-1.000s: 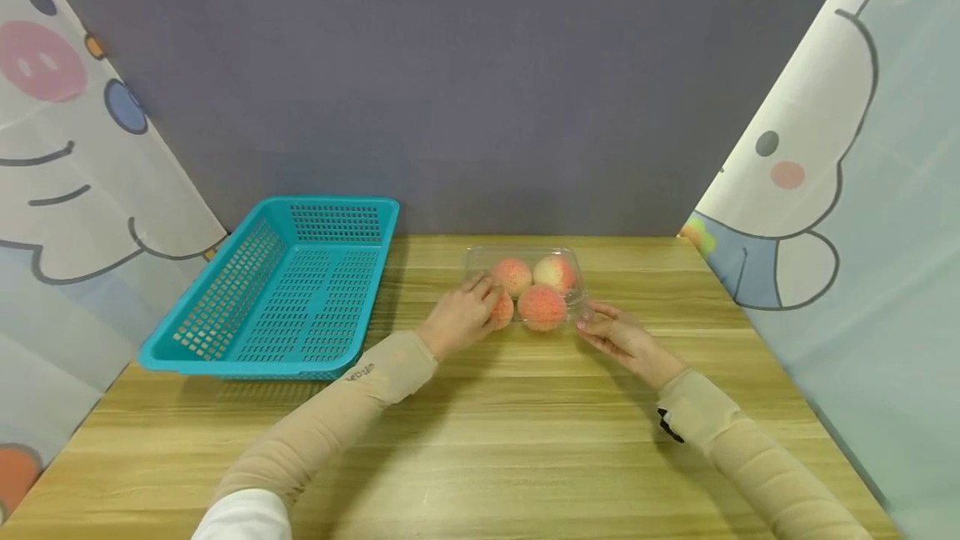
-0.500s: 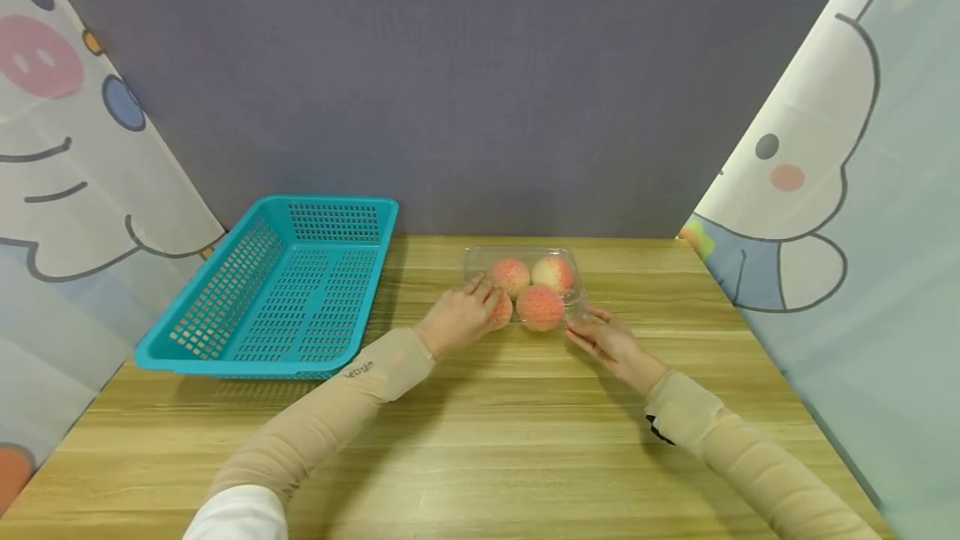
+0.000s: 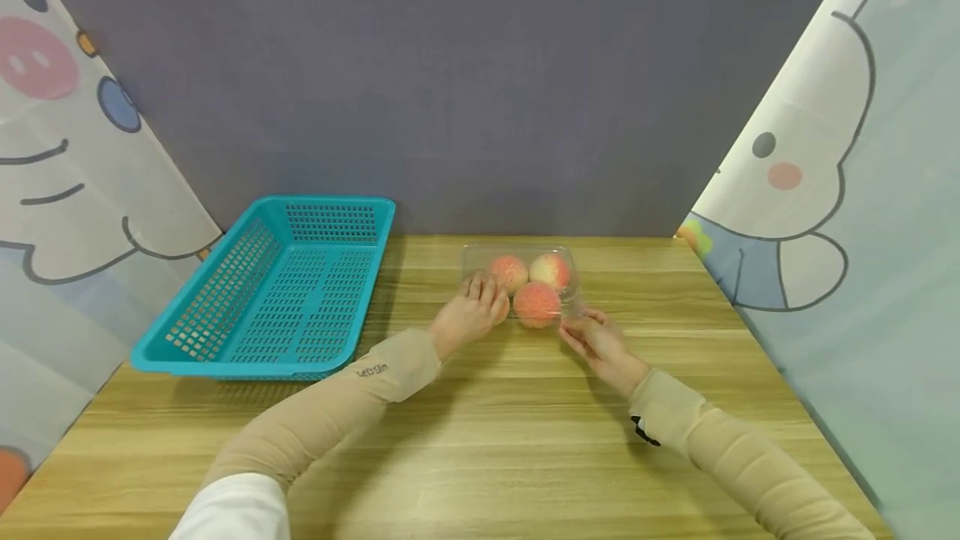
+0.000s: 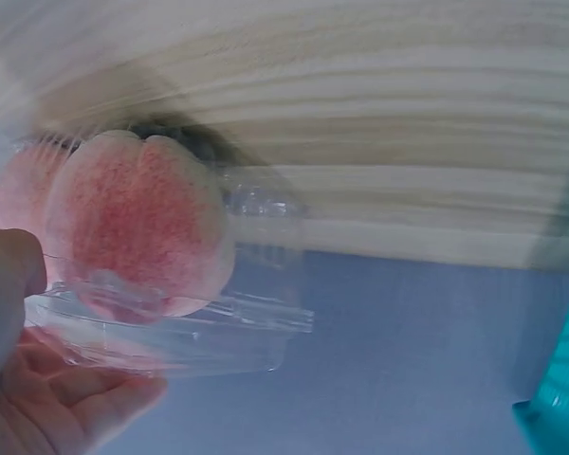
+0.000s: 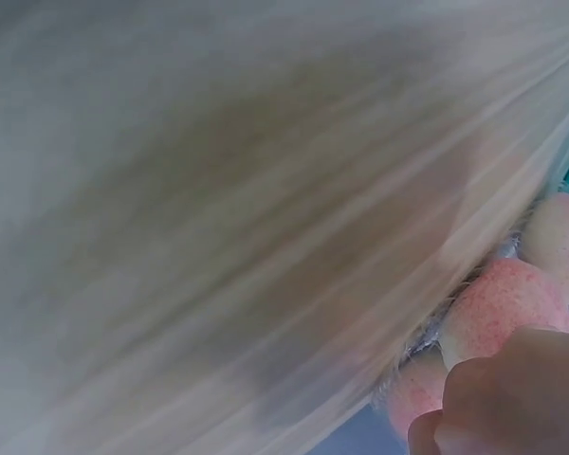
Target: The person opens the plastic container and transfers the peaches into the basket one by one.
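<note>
Peaches sit in a clear plastic clamshell box [image 3: 474, 257] at the back middle of the table; the front one [image 3: 537, 304] is pink-red. My left hand [image 3: 472, 311] lies over the box's front left corner and covers most of another peach [image 3: 501, 309]. In the left wrist view its thumb [image 4: 14, 265] and fingers [image 4: 85, 393] hold the box's seam edge [image 4: 256, 332] from both sides. At the front right corner, my right hand [image 3: 602, 348] pinches the box's edge, with the fingertips partly hidden. Peaches [image 5: 507, 308] show beyond it in the right wrist view.
A turquoise perforated basket [image 3: 307, 369] stands on the wooden table [image 3: 480, 457] to the left of the box. A dark grey panel [image 3: 480, 90] rises behind the table. Cartoon-printed curtains [image 3: 810, 273] flank both sides.
My right hand has slid a little left along the box's front right edge. The left hand keeps its place on the corner, its fingers slightly shifted. Box and peaches stay nearly still.
</note>
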Action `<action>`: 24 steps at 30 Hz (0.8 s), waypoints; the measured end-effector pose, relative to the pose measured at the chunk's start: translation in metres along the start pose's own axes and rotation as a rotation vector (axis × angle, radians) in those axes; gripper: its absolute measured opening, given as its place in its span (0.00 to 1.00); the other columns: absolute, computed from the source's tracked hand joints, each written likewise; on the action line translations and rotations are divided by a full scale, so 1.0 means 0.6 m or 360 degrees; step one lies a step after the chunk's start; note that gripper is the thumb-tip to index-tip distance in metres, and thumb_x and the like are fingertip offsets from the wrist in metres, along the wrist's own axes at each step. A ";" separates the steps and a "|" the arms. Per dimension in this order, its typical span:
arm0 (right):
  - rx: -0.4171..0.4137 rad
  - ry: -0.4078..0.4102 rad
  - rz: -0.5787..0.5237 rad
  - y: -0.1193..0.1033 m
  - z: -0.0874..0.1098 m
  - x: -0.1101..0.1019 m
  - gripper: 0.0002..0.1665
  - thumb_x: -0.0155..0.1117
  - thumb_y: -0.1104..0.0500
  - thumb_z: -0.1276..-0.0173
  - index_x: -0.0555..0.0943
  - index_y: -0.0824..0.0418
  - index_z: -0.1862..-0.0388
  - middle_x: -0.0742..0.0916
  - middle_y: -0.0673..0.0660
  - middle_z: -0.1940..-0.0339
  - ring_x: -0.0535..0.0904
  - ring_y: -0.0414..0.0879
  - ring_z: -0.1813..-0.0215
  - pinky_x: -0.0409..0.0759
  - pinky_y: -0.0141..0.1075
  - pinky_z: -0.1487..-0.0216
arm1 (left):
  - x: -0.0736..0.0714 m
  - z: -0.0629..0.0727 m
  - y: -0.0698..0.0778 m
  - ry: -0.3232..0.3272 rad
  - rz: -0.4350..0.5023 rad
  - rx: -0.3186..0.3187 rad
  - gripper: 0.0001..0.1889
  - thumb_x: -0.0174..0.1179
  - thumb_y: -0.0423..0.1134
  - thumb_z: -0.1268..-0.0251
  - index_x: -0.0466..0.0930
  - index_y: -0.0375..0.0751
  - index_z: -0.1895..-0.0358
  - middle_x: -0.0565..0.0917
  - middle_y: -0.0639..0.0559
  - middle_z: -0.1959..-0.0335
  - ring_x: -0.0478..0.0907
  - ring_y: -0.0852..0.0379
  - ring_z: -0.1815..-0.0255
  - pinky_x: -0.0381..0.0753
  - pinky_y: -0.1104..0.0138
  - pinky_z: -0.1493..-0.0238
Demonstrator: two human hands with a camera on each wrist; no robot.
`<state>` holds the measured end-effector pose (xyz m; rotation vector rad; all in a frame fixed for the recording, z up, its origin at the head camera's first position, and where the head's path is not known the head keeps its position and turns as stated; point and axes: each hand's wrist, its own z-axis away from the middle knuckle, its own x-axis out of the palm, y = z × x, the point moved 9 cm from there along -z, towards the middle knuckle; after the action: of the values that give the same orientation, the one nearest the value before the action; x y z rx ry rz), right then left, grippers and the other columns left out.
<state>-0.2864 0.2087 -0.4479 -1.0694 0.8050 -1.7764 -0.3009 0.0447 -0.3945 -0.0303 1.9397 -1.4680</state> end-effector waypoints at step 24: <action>-0.0063 -0.0146 0.0026 -0.002 -0.004 -0.001 0.27 0.46 0.72 0.33 0.52 0.66 0.37 0.78 0.55 0.59 0.80 0.39 0.61 0.77 0.26 0.49 | -0.056 -0.096 0.023 0.0171 0.0838 0.0034 0.30 0.51 0.50 0.34 0.57 0.46 0.31 0.64 0.47 0.33 0.65 0.48 0.35 0.73 0.63 0.40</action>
<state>-0.2887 0.2103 -0.4479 -1.1583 0.7932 -1.6911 -0.3012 0.1119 -0.3827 0.5383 1.8271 -1.1504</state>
